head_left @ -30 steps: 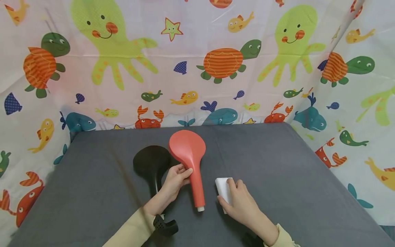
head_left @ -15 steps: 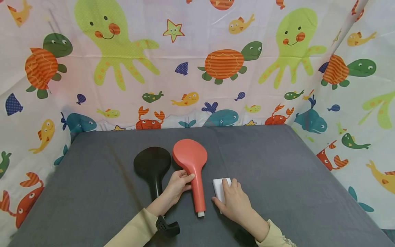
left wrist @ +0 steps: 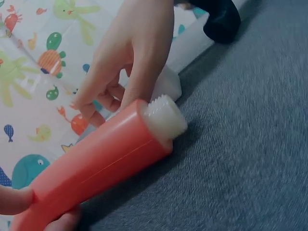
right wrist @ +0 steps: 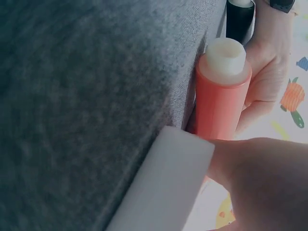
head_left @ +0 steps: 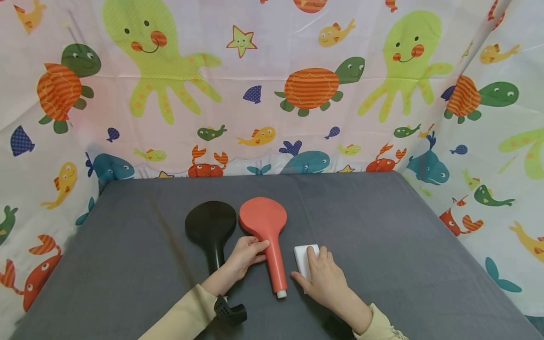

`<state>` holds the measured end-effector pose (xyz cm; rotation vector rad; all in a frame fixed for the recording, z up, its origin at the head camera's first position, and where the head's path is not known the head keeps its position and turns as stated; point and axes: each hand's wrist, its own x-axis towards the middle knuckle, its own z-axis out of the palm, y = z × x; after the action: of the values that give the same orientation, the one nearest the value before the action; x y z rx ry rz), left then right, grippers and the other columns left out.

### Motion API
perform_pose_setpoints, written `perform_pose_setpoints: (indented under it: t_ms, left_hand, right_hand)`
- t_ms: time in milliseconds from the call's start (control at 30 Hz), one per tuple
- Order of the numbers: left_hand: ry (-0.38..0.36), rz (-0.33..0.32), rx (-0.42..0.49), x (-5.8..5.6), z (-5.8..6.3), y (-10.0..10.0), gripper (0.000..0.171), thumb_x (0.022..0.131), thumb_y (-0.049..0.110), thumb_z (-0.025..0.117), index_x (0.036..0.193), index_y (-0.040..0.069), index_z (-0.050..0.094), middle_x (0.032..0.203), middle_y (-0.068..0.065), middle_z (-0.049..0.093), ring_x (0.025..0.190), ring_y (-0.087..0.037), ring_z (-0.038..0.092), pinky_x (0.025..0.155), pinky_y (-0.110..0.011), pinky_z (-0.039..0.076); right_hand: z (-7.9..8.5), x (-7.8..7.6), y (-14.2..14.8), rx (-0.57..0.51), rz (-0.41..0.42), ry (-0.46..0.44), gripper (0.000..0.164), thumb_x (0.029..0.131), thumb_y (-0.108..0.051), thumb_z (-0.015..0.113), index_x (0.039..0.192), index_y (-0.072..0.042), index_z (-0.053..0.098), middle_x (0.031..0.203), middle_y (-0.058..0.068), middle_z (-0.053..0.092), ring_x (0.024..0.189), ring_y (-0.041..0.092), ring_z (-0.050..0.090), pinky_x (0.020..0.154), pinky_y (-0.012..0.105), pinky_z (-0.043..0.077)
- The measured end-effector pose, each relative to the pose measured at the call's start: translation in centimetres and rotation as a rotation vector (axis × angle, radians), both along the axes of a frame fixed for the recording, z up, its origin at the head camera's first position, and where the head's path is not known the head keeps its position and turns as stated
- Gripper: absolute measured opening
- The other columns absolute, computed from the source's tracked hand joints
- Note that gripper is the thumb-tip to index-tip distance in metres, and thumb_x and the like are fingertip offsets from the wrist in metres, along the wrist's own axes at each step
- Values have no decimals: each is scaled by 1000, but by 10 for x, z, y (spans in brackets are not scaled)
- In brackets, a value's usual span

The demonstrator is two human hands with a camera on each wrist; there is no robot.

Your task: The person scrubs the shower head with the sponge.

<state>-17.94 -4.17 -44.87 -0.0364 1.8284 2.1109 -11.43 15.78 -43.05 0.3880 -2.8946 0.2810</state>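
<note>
In the head view my left hand pinches the neck of a red shower head, its thumb on top. The threaded white end of the handle points toward me. Beside it lies a black shower head, its handle partly hidden behind my left wrist. To the right of the red handle, my right hand holds a white block that looks like a foam sponge. In the right wrist view the white block sits near the tablecloth, with the red handle beyond it.
A grey cloth covers the table. Behind and at the sides hangs a white curtain printed with sea animals. Black camera mounts sit at the wrists.
My left hand has brought the red shower head lower and nearer to me, and its handle end has swung slightly right. My right hand has shifted a little left with the white block.
</note>
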Motion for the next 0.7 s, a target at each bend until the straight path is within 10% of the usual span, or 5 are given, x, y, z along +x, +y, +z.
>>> perform_pose_setpoints:
  t_ms: [333, 500, 600, 700]
  left_hand:
    - [32, -63, -240, 5, 19, -17, 28, 93, 12, 56, 105, -14, 58, 89, -19, 64, 76, -23, 67, 68, -32, 55]
    - [388, -79, -458, 22, 37, -41, 24, 92, 12, 57, 109, -5, 60, 88, -12, 66, 71, -19, 65, 60, -26, 52]
    - [647, 84, -608, 33, 47, -59, 12, 89, 7, 61, 100, 3, 65, 85, -5, 65, 71, -16, 63, 58, -24, 50]
    - [741, 264, -721, 41, 48, -77, 7, 85, 2, 63, 91, 5, 66, 83, -3, 63, 72, -14, 61, 58, -24, 51]
  right_hand:
    - [8, 0, 3, 1, -23, -44, 57, 79, -48, 68, 106, 0, 53, 78, 11, 45, 64, 22, 47, 44, 31, 40]
    - [18, 0, 8, -40, -12, -11, 56, 82, -43, 67, 116, 0, 54, 98, 17, 53, 76, 26, 54, 51, 33, 45]
    - [24, 0, 11, -53, -2, 28, 55, 82, -40, 68, 117, 0, 54, 104, 18, 54, 84, 30, 56, 56, 38, 48]
    - [29, 1, 13, -47, 6, 34, 55, 81, -38, 69, 117, 0, 54, 104, 18, 54, 86, 31, 56, 56, 39, 48]
